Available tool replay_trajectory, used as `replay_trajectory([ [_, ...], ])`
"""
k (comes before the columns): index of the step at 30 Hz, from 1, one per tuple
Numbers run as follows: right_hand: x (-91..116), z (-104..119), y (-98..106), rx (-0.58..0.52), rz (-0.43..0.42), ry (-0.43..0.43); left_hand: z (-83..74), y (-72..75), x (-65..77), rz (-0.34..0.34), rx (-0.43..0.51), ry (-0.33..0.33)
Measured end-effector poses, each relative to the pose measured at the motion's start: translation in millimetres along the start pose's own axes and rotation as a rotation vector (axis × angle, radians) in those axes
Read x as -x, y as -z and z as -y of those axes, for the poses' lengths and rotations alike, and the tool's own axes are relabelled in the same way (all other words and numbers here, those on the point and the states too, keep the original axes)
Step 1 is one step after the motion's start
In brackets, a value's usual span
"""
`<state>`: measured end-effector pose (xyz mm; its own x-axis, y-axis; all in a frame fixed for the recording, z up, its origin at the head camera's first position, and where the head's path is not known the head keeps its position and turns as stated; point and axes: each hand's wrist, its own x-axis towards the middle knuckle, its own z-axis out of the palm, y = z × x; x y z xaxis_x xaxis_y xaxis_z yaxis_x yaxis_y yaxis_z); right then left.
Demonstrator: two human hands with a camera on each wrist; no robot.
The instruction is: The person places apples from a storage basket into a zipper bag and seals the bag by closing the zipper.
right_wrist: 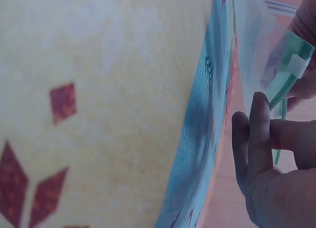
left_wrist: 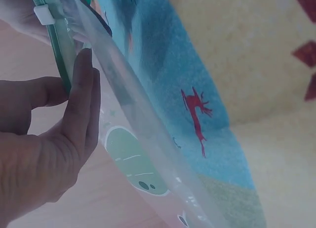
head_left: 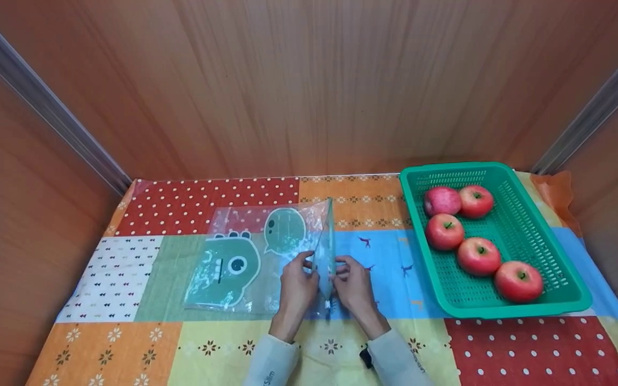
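Observation:
A clear plastic zip bag [head_left: 266, 289] with a green dinosaur print lies on the patterned cloth, its mouth facing right and parted. My left hand [head_left: 299, 281] pinches one edge of the mouth between thumb and fingers. Opposite it, my right hand [head_left: 353, 283] pinches the other green-banded edge. A white slider [left_wrist: 44, 14] sits at the near end of the green zip strip, and the right wrist view shows the same slider [right_wrist: 297, 66] just above the right fingertips.
To the right stands a green plastic basket [head_left: 542, 230] holding several red apples [head_left: 479, 256]. Wood-grain panels [head_left: 309, 91] rise behind the table and at both sides. A patchwork cloth [head_left: 110, 354] covers the table. Orange material [head_left: 556, 195] lies beyond the basket's far right side.

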<state>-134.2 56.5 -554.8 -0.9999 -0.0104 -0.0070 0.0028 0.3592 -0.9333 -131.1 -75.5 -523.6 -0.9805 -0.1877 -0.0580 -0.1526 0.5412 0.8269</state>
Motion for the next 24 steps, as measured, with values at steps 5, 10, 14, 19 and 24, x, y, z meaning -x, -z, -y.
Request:
replay_trajectory([
  [5, 0.1, 0.4, 1.8, 0.007, -0.009, -0.014, -2.3, 5.3, 2.3, -0.002, 0.070, 0.033],
  [10, 1.2, 0.6, 3.4, 0.010, -0.025, -0.027, -5.5, 9.4, 4.0, -0.020, 0.119, 0.053],
  [14, 1.1, -0.7, 4.2, 0.009, -0.033, -0.035, -5.9, 11.4, 4.8, -0.041, 0.138, 0.063],
  [19, -0.4, -2.7, 4.9, -0.030, -0.034, -0.074, -3.9, 14.2, 5.9, -0.070, 0.171, 0.049],
  [24, -0.4, -5.1, 5.5, -0.042, -0.033, -0.083, -2.0, 15.9, 6.8, -0.091, 0.201, 0.037],
])
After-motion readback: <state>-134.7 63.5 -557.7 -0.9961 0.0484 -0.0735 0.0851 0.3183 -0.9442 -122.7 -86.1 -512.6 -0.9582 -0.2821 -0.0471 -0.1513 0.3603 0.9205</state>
